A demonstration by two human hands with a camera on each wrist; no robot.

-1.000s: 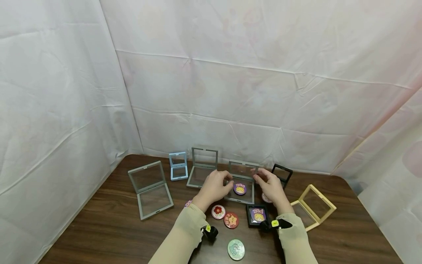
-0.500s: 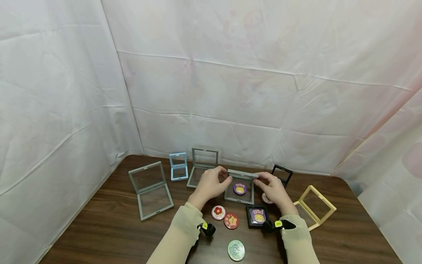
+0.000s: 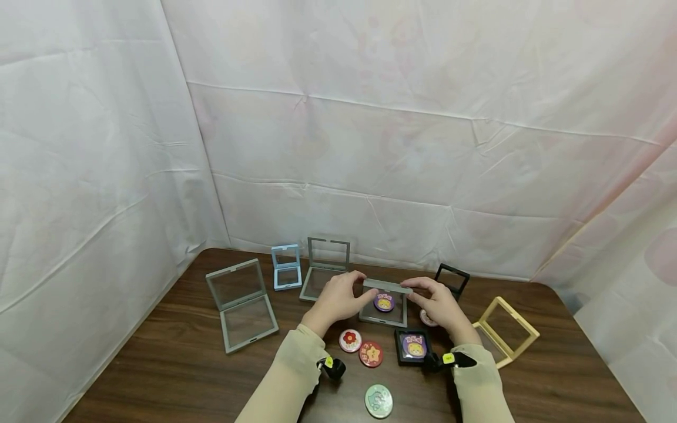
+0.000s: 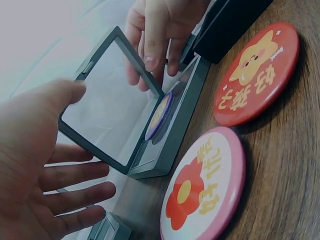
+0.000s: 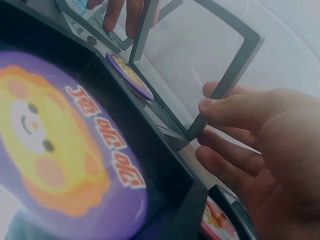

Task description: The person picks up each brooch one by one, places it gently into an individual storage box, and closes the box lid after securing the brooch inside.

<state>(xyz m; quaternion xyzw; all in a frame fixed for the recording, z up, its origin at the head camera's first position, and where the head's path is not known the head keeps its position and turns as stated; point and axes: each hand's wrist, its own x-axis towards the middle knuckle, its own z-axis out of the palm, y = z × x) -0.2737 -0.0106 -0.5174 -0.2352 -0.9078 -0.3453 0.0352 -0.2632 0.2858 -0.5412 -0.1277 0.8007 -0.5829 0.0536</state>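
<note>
A grey display frame (image 3: 383,322) with clear film lies at the middle of the table, its lid (image 4: 146,71) tilted half-way over the base. On the base film rests a round purple badge (image 3: 384,302) with a yellow cartoon animal. My left hand (image 3: 338,298) is at the lid's left side; in the left wrist view its thumb touches the lid's edge while the other fingers stretch out straight and spread. My right hand (image 3: 440,302) pinches the lid's right edge between thumb and forefinger, as the right wrist view shows.
Nearer me are a flower badge (image 3: 350,340), a red star badge (image 3: 371,354), a green badge (image 3: 378,400) and a black framed badge (image 3: 414,346). Open frames stand around: grey ones (image 3: 249,323) and a blue one (image 3: 287,276) leftward, black (image 3: 453,279) and yellow (image 3: 510,352) rightward.
The grey frame's lid has swung from standing upright at the back to leaning forward over the badge. Both hands have come to its sides and moved with it slightly toward me.
</note>
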